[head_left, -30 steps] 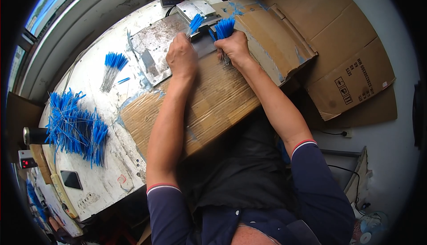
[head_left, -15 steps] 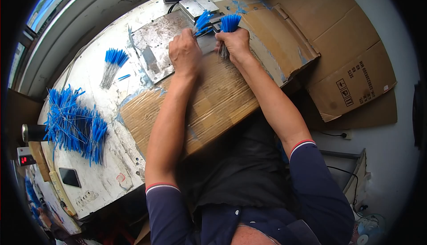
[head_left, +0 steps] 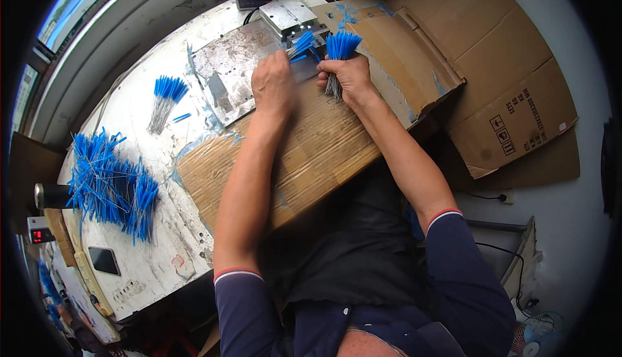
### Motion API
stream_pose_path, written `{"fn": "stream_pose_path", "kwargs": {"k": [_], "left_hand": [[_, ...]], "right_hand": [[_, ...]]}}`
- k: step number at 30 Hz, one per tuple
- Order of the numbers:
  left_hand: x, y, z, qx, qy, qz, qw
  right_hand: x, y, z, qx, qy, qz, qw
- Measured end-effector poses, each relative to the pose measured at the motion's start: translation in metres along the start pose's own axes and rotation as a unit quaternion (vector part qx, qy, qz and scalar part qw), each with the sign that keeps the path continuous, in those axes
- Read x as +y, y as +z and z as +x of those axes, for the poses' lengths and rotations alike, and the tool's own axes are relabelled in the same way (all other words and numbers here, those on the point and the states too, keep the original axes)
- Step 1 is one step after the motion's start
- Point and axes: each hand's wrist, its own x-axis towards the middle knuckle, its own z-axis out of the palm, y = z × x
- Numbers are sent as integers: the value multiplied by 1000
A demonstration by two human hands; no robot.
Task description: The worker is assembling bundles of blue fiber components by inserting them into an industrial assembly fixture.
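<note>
A bundle of blue-tipped wires (head_left: pixel 337 56) is gripped by the right hand (head_left: pixel 350 78); a few blue-tipped wires (head_left: pixel 302 45) are pinched by the left hand (head_left: pixel 273 85) near the counter's (head_left: pixel 139 149) far edge.

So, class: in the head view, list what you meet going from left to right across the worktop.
Big pile of blue-tipped wires → small bundle of blue-tipped wires → metal plate → left hand → right hand gripping a blue-tipped bundle → folded cardboard boxes.
</note>
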Motion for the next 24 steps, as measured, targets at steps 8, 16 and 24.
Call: {"fn": "stream_pose_path", "kwargs": {"k": [8,16,24], "left_hand": [[2,4,3,-8,23,44,999],[-3,-3,4,20,-57,75,995],[3,-5,6,91,-22,28,995]], "right_hand": [[4,14,7,55,-78,-105,990],[3,19,14,76,-56,-159,983],[3,25,21,98,-52,-162,980]]}}
